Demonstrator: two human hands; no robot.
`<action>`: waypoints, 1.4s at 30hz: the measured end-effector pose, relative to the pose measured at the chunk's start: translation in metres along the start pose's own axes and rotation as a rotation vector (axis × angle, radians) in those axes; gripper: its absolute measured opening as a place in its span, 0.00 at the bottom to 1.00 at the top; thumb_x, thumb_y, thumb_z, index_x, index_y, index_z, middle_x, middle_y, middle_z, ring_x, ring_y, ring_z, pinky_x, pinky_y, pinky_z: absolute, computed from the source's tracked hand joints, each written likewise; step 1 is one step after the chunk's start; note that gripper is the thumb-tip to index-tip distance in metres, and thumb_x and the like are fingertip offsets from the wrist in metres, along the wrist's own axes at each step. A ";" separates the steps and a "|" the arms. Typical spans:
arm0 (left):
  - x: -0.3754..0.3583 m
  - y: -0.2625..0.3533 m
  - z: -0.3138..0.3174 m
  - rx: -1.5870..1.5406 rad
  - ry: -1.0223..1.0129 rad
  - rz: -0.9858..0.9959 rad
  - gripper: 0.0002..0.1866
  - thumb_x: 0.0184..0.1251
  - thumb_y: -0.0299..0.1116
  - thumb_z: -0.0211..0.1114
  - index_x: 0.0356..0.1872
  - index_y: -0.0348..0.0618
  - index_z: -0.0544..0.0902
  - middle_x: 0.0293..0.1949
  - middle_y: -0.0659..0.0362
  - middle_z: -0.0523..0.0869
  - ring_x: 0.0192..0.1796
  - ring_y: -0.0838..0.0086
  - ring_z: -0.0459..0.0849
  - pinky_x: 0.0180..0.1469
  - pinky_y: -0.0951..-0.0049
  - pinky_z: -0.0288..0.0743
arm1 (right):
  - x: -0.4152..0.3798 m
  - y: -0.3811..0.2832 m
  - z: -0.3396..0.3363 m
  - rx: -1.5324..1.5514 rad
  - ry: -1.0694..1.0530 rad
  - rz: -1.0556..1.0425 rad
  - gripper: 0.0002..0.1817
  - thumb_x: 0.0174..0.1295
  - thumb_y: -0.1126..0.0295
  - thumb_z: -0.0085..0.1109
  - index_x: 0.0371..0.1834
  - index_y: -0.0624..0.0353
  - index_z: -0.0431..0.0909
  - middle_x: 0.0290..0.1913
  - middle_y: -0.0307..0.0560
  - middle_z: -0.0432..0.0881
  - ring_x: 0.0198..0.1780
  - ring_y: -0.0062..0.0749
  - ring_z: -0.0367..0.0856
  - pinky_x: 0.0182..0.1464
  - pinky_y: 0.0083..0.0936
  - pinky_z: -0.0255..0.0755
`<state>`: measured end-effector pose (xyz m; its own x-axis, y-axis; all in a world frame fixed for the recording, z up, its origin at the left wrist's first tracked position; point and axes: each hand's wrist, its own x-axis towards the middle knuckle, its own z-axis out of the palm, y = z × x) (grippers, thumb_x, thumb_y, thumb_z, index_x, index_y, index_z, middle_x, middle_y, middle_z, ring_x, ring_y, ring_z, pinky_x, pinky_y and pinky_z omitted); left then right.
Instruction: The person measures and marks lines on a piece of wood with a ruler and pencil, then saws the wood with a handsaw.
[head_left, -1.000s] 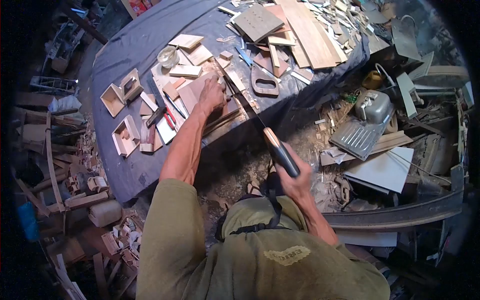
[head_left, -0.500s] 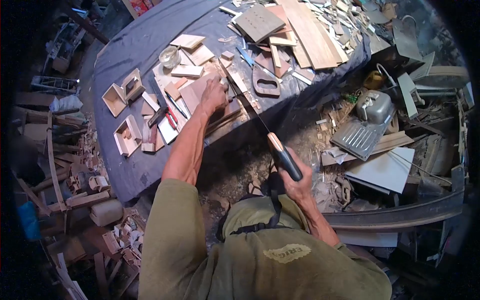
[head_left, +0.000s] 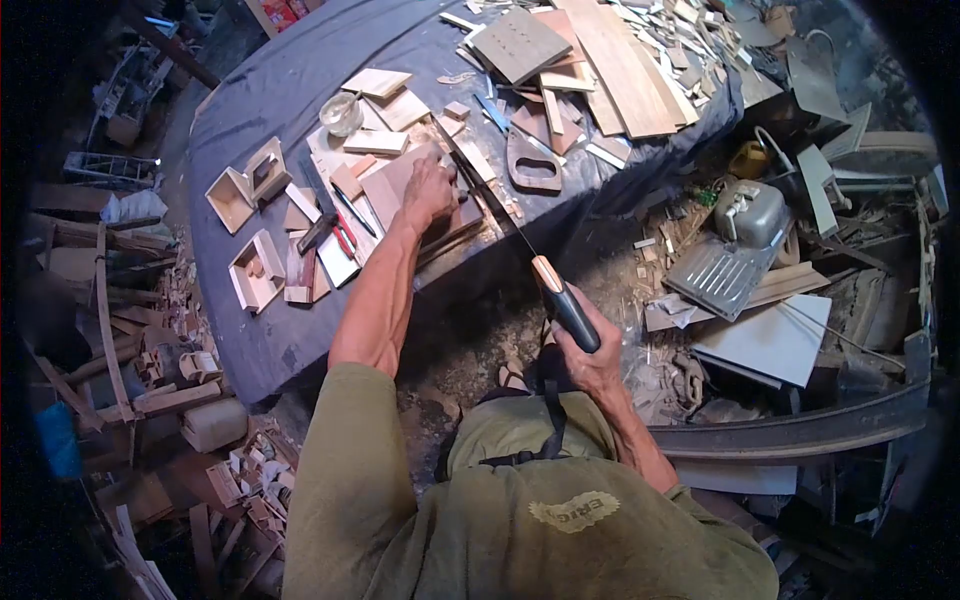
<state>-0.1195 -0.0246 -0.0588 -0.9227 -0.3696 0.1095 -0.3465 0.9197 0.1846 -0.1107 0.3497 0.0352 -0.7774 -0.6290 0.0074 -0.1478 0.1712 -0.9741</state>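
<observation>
My right hand is closed around the black and wood-toned handle of a handsaw. The saw's long, thin blade runs up and left over the table's front edge, beside the wood under my other hand. My left hand presses down on a brown wooden board, its fingers curled near the edge closest to the blade. Whether the teeth are in the wood cannot be made out. A narrow light strip of wood lies just right of the blade.
On the dark-covered table are a second saw's handle, a glass jar, red-handled pliers, small wooden boxes and long planks. A metal sink and scrap wood lie on the floor to the right.
The saw and my right hand have shifted slightly forward, up and left toward the table. My left hand stays in place on the board.
</observation>
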 end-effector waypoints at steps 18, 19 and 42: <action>0.006 -0.001 0.001 0.061 -0.017 0.022 0.20 0.55 0.46 0.74 0.40 0.39 0.89 0.46 0.43 0.85 0.57 0.49 0.76 0.61 0.56 0.71 | -0.025 0.005 -0.025 -0.050 0.018 -0.041 0.31 0.58 0.81 0.61 0.69 0.61 0.76 0.47 0.52 0.89 0.46 0.26 0.86 0.48 0.23 0.79; 0.009 0.000 -0.003 0.073 -0.017 0.025 0.21 0.54 0.46 0.74 0.40 0.39 0.89 0.46 0.43 0.85 0.57 0.50 0.75 0.61 0.57 0.71 | -0.033 0.010 -0.032 -0.046 0.029 -0.077 0.31 0.58 0.81 0.61 0.69 0.61 0.76 0.48 0.53 0.89 0.47 0.26 0.86 0.48 0.24 0.79; 0.019 -0.022 0.001 -0.451 0.119 -0.272 0.39 0.39 0.31 0.80 0.60 0.35 0.77 0.49 0.39 0.84 0.55 0.46 0.84 0.61 0.59 0.76 | -0.009 0.032 -0.046 -0.063 -0.003 -0.134 0.35 0.48 0.81 0.64 0.66 0.60 0.78 0.44 0.56 0.88 0.33 0.28 0.86 0.40 0.23 0.78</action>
<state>-0.1299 -0.0516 -0.0613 -0.7753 -0.6228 0.1048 -0.4390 0.6508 0.6195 -0.1362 0.3960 0.0143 -0.7463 -0.6516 0.1360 -0.2885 0.1326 -0.9483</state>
